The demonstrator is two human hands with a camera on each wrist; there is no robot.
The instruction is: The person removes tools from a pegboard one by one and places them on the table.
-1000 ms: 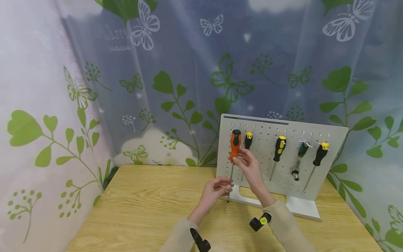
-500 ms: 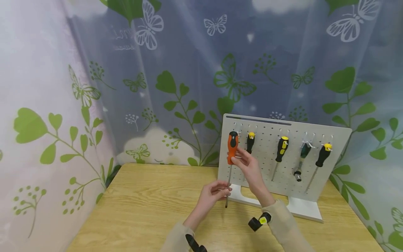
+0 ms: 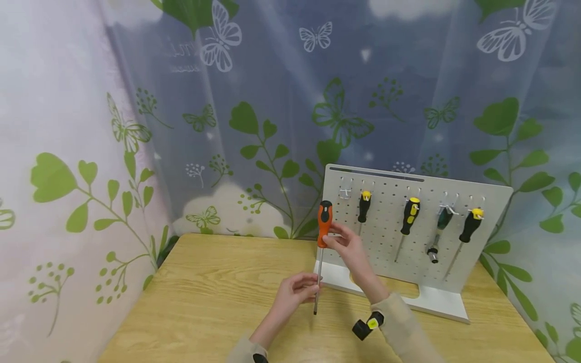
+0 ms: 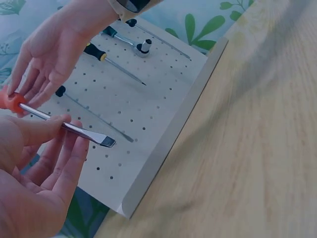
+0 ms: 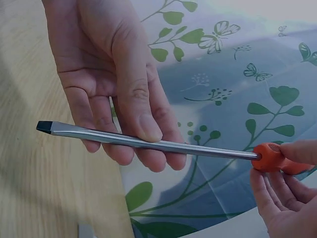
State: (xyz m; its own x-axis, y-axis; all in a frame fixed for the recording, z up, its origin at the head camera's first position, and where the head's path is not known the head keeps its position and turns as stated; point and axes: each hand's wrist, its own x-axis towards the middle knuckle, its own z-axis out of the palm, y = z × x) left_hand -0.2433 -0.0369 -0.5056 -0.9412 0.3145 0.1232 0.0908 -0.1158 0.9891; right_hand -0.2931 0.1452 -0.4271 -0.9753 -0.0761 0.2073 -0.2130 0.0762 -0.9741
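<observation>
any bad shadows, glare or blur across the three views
Head view: brightest, with a faint shadow on the table below the screwdriver; left wrist view: dimmer and bluish, a broad soft shadow slanting across the table; right wrist view: a pale, washed-out patch at top right, a bright highlight along the shaft; no strong blur stands out in any view.

Orange-and-black screwdriver (image 3: 324, 218) moved left and down vs 1 s ago, farther off the perforated board (image 3: 419, 254). Handle top was in front of the white hook (image 3: 345, 193); now sits lower and left, hook in plain view. Right hand (image 3: 350, 248) and left hand (image 3: 292, 293) shifted along with it.
</observation>
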